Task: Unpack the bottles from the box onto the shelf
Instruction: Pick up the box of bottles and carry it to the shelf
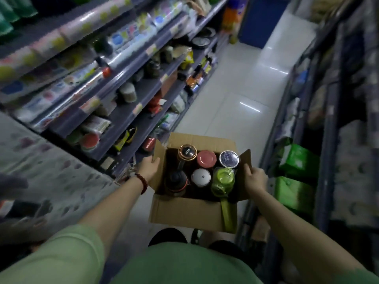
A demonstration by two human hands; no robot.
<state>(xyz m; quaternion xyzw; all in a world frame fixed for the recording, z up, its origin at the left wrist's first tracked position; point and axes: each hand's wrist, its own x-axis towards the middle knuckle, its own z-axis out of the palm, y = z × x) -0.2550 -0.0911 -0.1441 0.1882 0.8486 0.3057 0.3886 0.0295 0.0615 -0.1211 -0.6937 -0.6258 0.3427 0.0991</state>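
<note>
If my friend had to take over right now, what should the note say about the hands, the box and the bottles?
Left hand: gripping the box's left flap, a red bead bracelet on the wrist.
Right hand: gripping the right flap.
The open cardboard box is held between both hands in the aisle, shelves to the left.
Six bottles stand inside, among them a red-lidded one, a silver-topped one, a white-lidded one and a green one.
Done: box open.
Left: by the look of it, move all six onto the shelf.

Shop aisle between stocked shelves [131, 93]
</note>
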